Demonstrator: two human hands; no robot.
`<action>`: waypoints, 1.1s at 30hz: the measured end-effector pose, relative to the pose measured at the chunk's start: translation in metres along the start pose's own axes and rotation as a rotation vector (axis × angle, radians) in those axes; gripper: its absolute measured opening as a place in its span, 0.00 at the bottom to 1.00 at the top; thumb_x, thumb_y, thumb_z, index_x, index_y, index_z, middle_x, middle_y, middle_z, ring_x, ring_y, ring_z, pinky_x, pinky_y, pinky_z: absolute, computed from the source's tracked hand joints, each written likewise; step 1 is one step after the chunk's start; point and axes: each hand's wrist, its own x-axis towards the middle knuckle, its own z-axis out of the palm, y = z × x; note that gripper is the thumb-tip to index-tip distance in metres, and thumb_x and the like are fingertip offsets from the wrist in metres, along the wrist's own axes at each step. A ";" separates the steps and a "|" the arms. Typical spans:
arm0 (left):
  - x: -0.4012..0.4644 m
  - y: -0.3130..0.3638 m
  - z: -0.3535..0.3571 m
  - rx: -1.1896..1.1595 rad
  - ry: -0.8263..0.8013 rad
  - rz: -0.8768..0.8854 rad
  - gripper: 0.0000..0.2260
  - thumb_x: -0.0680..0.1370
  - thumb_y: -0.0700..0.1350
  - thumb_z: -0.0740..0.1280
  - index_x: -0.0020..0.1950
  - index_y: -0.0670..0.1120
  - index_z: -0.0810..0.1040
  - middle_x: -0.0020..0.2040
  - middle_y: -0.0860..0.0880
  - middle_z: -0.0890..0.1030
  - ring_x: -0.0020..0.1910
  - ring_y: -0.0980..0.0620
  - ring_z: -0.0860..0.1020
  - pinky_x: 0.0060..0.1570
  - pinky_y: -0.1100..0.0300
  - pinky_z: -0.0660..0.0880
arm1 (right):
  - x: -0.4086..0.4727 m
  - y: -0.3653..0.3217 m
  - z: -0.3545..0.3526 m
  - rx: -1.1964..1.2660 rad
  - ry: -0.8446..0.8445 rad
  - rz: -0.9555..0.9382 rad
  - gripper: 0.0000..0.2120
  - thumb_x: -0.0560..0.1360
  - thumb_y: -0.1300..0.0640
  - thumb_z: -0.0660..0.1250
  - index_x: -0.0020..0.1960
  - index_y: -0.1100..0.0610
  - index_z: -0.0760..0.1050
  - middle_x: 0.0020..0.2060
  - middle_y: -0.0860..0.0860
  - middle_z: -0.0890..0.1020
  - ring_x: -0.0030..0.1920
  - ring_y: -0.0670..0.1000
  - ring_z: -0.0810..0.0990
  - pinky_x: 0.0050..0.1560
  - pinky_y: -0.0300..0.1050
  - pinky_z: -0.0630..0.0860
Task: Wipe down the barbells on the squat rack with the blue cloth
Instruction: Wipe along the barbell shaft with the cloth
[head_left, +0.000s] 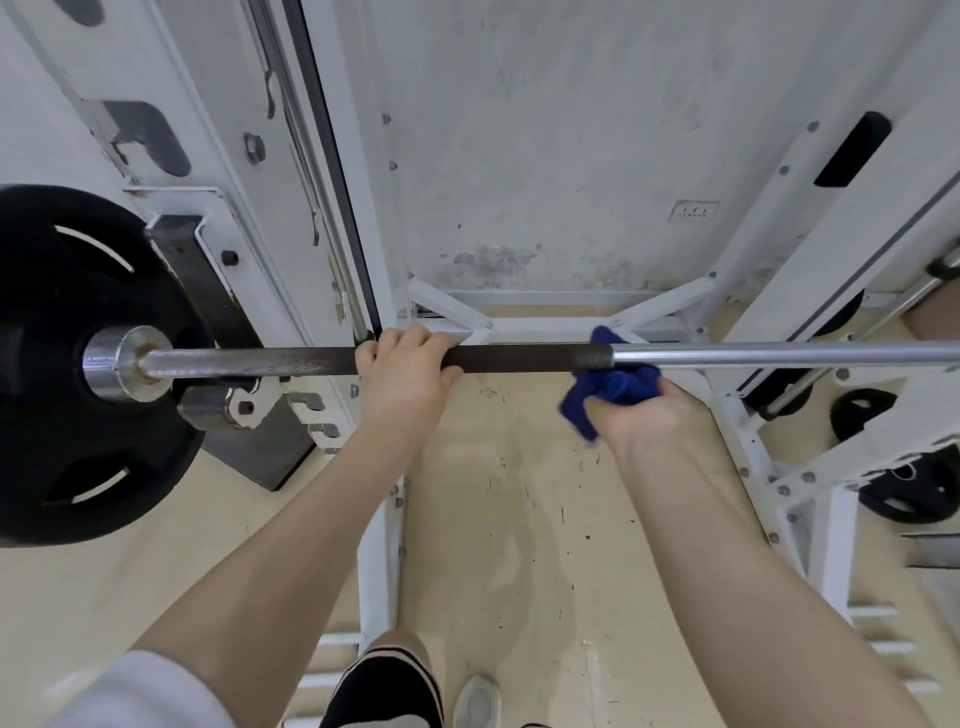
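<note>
Our left hand (405, 371) grips the barbell (524, 357) — our right hand (641, 415) clutches the blue cloth (610, 387) wrapped around it.

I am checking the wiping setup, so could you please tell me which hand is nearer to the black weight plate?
Left. The left hand grips the barbell a short way along from the black weight plate; the right hand, holding the blue cloth, is farther along.

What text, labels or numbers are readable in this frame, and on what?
None readable.
Wall plate: small dark marks, too small to tell if they are text.
Black weight plate: no lettering visible.
Barbell, blue cloth, white rack frame: no marks.
</note>
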 end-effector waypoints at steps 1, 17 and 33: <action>-0.001 0.000 -0.001 -0.003 0.005 0.005 0.14 0.79 0.50 0.61 0.64 0.54 0.73 0.57 0.51 0.76 0.61 0.47 0.68 0.62 0.52 0.57 | -0.005 0.013 0.000 -0.009 -0.026 0.023 0.15 0.76 0.61 0.49 0.36 0.55 0.70 0.28 0.51 0.74 0.24 0.49 0.63 0.32 0.34 0.56; 0.002 -0.006 -0.003 -0.014 -0.020 0.027 0.14 0.78 0.52 0.62 0.63 0.53 0.74 0.57 0.50 0.76 0.60 0.45 0.68 0.61 0.51 0.59 | -0.033 0.013 0.018 -1.407 -0.034 -1.033 0.07 0.78 0.52 0.60 0.44 0.54 0.67 0.36 0.47 0.72 0.42 0.52 0.73 0.45 0.51 0.73; 0.016 -0.047 -0.028 0.026 -0.148 0.233 0.13 0.77 0.46 0.64 0.62 0.48 0.77 0.53 0.45 0.80 0.52 0.42 0.74 0.50 0.52 0.70 | 0.010 0.008 0.020 -2.410 0.167 -1.391 0.22 0.74 0.64 0.60 0.66 0.49 0.70 0.63 0.56 0.75 0.59 0.64 0.69 0.51 0.55 0.69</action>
